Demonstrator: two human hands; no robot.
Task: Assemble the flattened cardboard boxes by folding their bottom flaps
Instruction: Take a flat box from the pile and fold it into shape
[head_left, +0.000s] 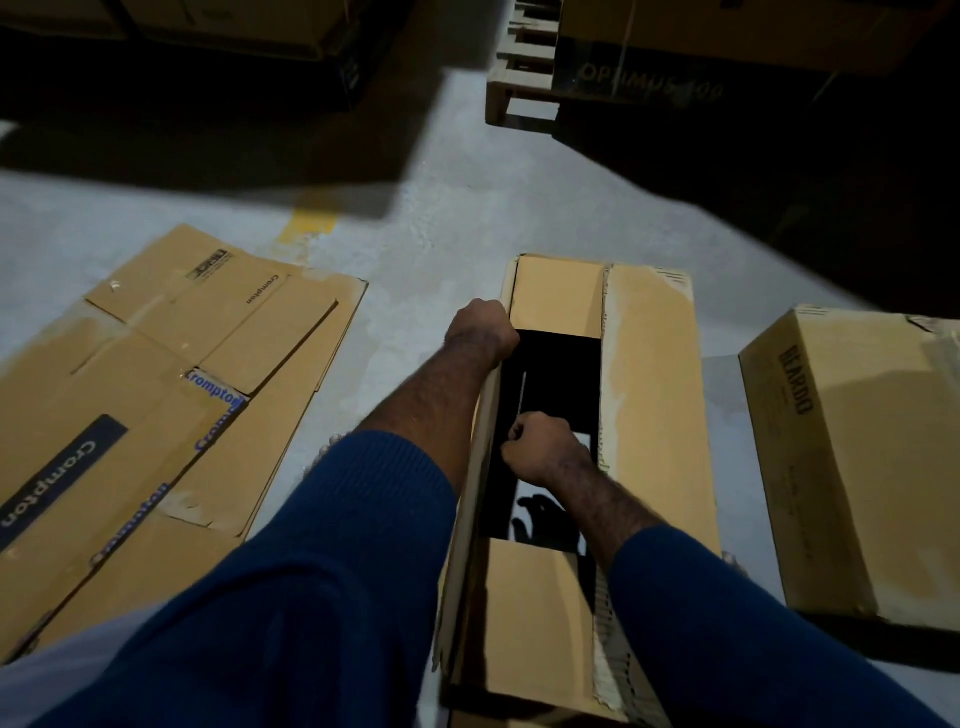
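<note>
A tall brown cardboard box (654, 395) stands opened up in front of me, its flap end facing up. Both short end flaps are folded in, and the long right flap lies folded over the top. The middle of the opening is dark. My left hand (483, 330) grips the upright long left flap near its far end. My right hand (543, 449) is curled into a fist over the dark opening, beside that left flap; whether it pinches the flap's edge is unclear. A pile of flattened Crompton boxes (156, 395) lies on the floor to the left.
A closed brown box (852, 457) printed BEARDO lies on the floor at the right. A wooden pallet (524, 73) and dark stacked cartons stand at the back. Grey concrete floor (441, 218) runs between them, with a yellow mark (306, 226).
</note>
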